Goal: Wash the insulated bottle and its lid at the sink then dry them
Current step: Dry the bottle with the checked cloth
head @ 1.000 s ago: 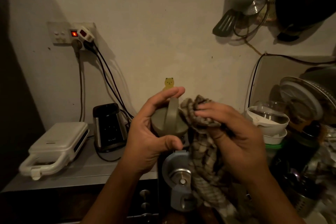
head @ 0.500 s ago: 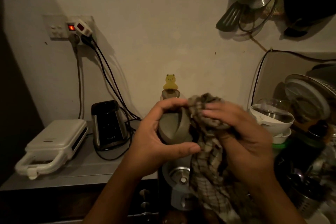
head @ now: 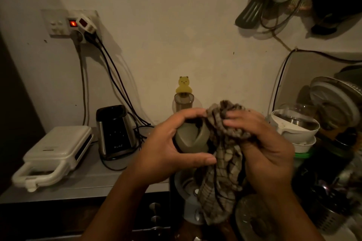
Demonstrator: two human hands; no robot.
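Drying looks in hand: the left grip [head: 162, 152] curls round the lid [head: 191, 139], the right grip [head: 268, 150] bunches the checked cloth [head: 221, 164] against it, and the lid probably needs turning next.

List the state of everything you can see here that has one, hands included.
lid, held up in the air, cloth against its right side
checked cloth, bunched at the top, rest hanging down
left hand, grips the lid
right hand, grips the cloth
sandwich maker, closed, on the counter
wall switch, red light on
black plug, in the socket
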